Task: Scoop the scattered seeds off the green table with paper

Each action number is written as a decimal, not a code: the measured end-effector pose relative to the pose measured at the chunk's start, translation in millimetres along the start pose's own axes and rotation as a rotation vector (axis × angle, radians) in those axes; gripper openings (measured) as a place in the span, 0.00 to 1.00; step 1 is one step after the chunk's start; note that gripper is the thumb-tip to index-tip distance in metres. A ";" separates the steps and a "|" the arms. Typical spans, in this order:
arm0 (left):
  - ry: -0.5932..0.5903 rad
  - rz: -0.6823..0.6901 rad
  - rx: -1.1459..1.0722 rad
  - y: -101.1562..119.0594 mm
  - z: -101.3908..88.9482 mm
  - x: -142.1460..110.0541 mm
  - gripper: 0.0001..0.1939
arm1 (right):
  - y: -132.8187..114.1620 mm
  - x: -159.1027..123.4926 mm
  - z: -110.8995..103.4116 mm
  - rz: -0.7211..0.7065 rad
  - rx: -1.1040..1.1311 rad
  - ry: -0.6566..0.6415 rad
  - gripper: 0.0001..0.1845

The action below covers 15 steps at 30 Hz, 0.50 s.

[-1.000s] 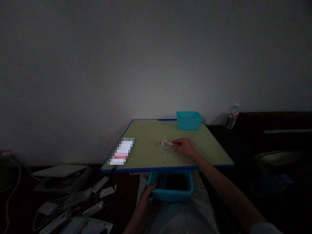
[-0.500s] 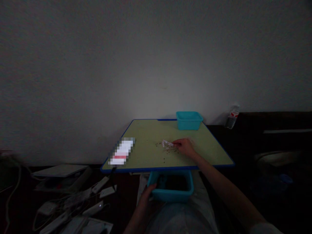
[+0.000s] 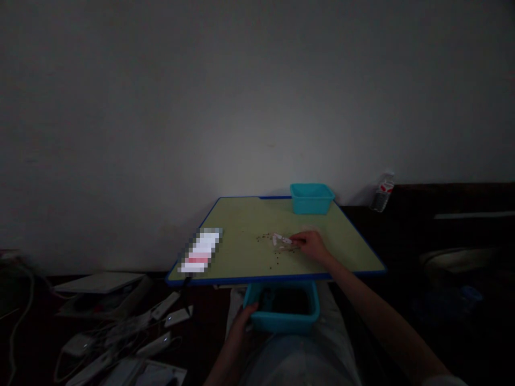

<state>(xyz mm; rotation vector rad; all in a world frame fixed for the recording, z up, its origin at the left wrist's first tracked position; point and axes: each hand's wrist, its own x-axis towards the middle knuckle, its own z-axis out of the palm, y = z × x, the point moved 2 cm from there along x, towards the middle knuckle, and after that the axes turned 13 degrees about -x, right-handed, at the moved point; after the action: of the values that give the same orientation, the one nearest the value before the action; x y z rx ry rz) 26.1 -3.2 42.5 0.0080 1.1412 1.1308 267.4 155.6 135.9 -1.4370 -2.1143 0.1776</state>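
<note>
My right hand [image 3: 311, 245] rests on the pale green table [image 3: 241, 257], fingers curled and touching a small cluster of white pieces [image 3: 280, 239] with dark specks scattered around them. Whether it grips any of them I cannot make out. My left hand [image 3: 242, 318] holds the left rim of a teal bin [image 3: 284, 308] that sits on my lap just below the table's front edge. The bin's inside is dark.
A second teal bin [image 3: 311, 197] stands at the table's back edge. A blurred white and red item [image 3: 200, 251] lies at the table's left. A bottle [image 3: 382, 192] stands at the right by the wall. Cables and flat devices [image 3: 120, 332] clutter the floor at left.
My right hand has slid a little toward me and to the right, dragging the white pieces with it. The left hand stays on the bin.
</note>
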 end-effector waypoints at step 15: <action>-0.032 0.023 0.009 -1.5 -2.5 3.6 0.30 | 8.1 -45.1 -14.9 0.141 -0.208 0.075 0.14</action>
<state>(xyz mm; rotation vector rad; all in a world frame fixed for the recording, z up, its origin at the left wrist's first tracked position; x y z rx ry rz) 25.2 -2.7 38.0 0.0454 1.1201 1.1421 293.4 115.9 127.7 -1.6876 -2.0184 -0.0439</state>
